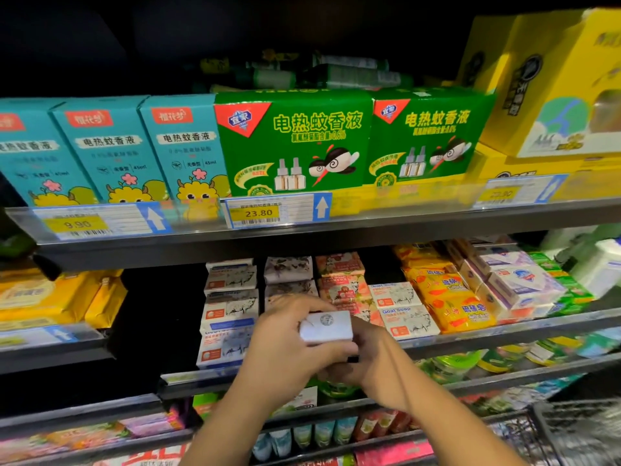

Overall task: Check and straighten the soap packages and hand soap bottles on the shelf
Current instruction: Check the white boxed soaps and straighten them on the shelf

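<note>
From the head view, the left hand and right hand both grip a small white soap box, fingers curled round its ends. They hold it just in front of the soap shelf. Behind it stand stacked goat soap boxes, with yellow soap packs to their right and green boxes on the shelf above.

Upper shelf carried three teal boxes at left, two green boxes at centre, yellow cartons at right — price tags clipped along its front edge. Soap shelf below held stacked goat-soap boxes, floral soap packs, orange soap bars and white-and-purple soap packs — rows running front to back.
</note>
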`<state>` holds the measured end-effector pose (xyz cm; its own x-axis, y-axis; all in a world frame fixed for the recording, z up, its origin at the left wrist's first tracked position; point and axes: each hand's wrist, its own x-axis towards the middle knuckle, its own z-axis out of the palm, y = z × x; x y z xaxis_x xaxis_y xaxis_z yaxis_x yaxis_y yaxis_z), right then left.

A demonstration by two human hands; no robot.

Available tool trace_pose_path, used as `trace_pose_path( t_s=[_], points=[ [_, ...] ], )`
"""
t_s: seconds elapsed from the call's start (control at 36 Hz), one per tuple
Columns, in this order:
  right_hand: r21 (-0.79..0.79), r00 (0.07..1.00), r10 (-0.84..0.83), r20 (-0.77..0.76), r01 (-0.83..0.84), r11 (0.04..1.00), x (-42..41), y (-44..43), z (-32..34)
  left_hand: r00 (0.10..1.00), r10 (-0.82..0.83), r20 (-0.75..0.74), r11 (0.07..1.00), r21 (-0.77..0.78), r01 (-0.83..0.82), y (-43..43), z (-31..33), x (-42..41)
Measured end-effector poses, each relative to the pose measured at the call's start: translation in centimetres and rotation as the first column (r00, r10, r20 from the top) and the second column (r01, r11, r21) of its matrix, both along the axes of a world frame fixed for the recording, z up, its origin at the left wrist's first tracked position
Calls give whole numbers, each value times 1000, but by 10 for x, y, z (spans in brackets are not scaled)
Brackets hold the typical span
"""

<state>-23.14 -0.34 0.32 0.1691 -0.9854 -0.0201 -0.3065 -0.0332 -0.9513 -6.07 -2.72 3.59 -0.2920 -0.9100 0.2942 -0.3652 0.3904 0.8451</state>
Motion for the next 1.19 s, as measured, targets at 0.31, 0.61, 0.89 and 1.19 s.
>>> trace_pose_path(
  t_s=[0.31, 0.61, 0.89, 1.19],
  points=[
    [-146, 954, -110, 278, 155, 977, -34, 5, 38, 999, -46, -28, 983, 177, 50, -2, -25, 11],
    [-246, 992, -118, 33, 122, 961, -29, 8, 40, 995, 89, 45, 996, -10, -88, 0, -39, 14],
    [87, 931, -181, 318, 162, 983, -32, 7, 44, 922, 141, -361, 948, 318, -21, 2, 4, -1],
    [305, 969, -214, 127, 167, 938, -31, 8, 43, 975, 113, -192, 687, 724, 62, -13, 3, -2]
  ],
)
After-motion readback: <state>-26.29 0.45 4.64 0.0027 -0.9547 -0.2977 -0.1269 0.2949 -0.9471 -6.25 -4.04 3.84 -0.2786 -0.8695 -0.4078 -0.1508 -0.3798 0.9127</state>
